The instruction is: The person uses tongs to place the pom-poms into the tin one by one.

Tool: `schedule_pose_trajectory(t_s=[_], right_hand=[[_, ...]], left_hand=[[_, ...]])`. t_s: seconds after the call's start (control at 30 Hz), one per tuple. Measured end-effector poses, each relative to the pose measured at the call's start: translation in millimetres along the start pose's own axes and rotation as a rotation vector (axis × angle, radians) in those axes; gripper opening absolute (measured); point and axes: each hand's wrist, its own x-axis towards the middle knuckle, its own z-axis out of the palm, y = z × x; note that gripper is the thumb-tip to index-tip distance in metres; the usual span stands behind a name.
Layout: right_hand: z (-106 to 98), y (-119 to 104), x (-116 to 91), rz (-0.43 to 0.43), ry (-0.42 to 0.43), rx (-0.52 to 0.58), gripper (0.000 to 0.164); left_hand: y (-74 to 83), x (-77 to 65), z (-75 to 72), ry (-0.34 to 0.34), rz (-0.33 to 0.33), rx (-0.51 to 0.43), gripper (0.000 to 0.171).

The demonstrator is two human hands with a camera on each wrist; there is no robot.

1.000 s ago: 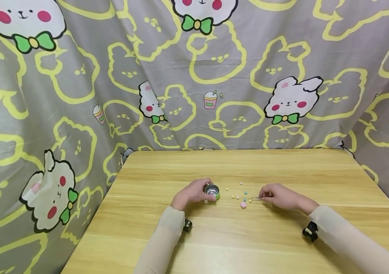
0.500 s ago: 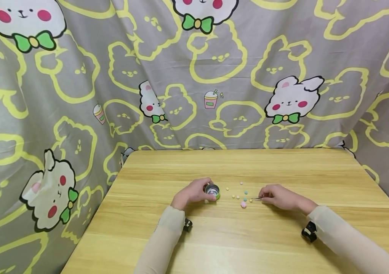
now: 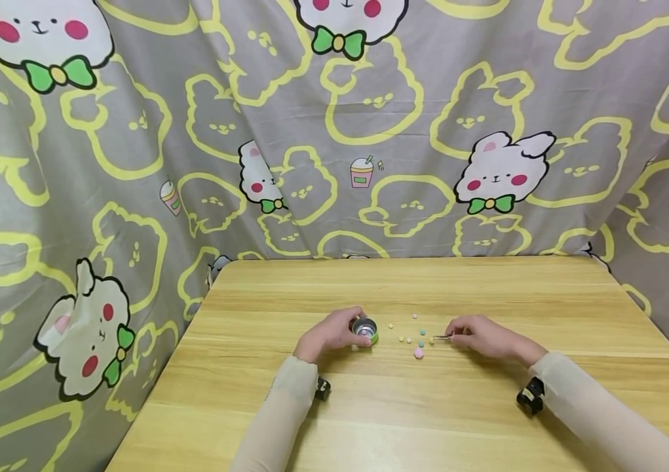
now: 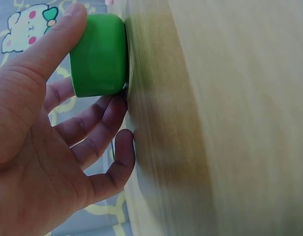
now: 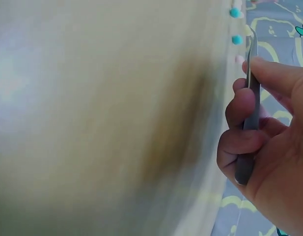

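Observation:
My left hand (image 3: pixel 334 330) holds a small round green tin (image 4: pixel 98 55) on the table, thumb on the near side and fingers round the far side. Its open top shows a silvery inside with something pinkish in it. In my right hand (image 3: pixel 484 336) is a pair of metal tweezers (image 5: pixel 252 98), pinched between thumb and fingers. Their tips point left and meet a small yellow ball (image 3: pixel 432 341). Several little balls lie between the hands, among them a teal ball (image 5: pixel 236 40) and a larger pink ball (image 3: pixel 419 353).
The wooden table (image 3: pixel 369 419) stretches out all round the hands. A grey curtain (image 3: pixel 310 131) with cartoon bears hangs behind its far edge and along the sides. Each wrist carries a small black camera, one (image 3: pixel 531 396) on the right.
The tweezer tips have drawn together at the yellow ball, and both have shifted slightly upward in the head view. The left hand and tin stay in place.

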Motion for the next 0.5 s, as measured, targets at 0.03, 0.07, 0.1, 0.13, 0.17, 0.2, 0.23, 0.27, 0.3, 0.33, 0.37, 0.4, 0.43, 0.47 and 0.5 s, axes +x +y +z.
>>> schedule_pose_trajectory(t_s=[0.03, 0.07, 0.1, 0.13, 0.17, 0.2, 0.23, 0.27, 0.3, 0.33, 0.37, 0.4, 0.43, 0.47, 0.5], right_hand=[[-0.8, -0.1, 0.6, -0.004, 0.004, 0.002, 0.010], [-1.5, -0.2, 1.4, -0.011, 0.012, 0.000, 0.010], [-2.2, -0.5, 2.3, -0.013, 0.019, 0.002, 0.010], [-2.8, -0.9, 3.4, -0.021, 0.029, 0.002, 0.009], [-3.7, -2.0, 4.7, -0.035, 0.039, 0.002, 0.009], [-4.6, -3.1, 6.0, -0.041, 0.047, 0.002, 0.009], [-5.8, -4.5, 7.5, -0.053, 0.056, -0.001, 0.010], [-6.9, -6.2, 9.1, -0.060, 0.062, -0.004, 0.010], [-8.1, -8.0, 10.8, -0.057, 0.066, -0.006, 0.010], [-9.3, -10.2, 12.7, -0.058, 0.069, -0.004, 0.010], [-10.5, -12.2, 14.5, -0.052, 0.068, -0.003, 0.010], [-11.6, -14.1, 16.3, -0.042, 0.065, 0.003, 0.010], [-12.3, -15.8, 18.3, -0.033, 0.060, 0.008, 0.011], [-12.8, -17.8, 20.3, -0.019, 0.056, 0.015, 0.011], [-12.9, -19.5, 22.4, -0.010, 0.053, 0.021, 0.012]], left_hand=[[-0.1, -0.1, 0.1, -0.001, 0.000, -0.001, 0.042], [-0.4, -0.2, 0.1, -0.001, 0.000, -0.001, 0.042], [-0.5, -0.3, 0.2, -0.001, 0.001, -0.001, 0.042], [-0.7, -0.3, 0.2, -0.001, 0.000, 0.000, 0.042], [-0.8, -0.4, 0.2, -0.001, 0.000, -0.001, 0.042], [-0.8, -0.5, 0.1, -0.001, -0.001, -0.001, 0.042], [-0.8, -0.6, 0.0, 0.000, -0.001, 0.002, 0.042], [-0.7, -0.7, -0.1, 0.000, -0.002, 0.001, 0.042], [-0.7, -0.7, -0.3, 0.000, -0.002, 0.002, 0.042], [-0.5, -0.7, -0.4, 0.000, -0.002, 0.002, 0.042], [-0.4, -0.7, -0.5, 0.000, -0.002, 0.002, 0.042], [-0.2, -0.6, -0.6, -0.001, -0.002, 0.001, 0.042], [-0.2, -0.5, -0.7, -0.002, -0.002, 0.001, 0.042], [-0.1, -0.3, -0.9, -0.002, -0.003, 0.000, 0.041], [-0.3, -0.2, -1.0, -0.004, -0.003, -0.002, 0.041]])
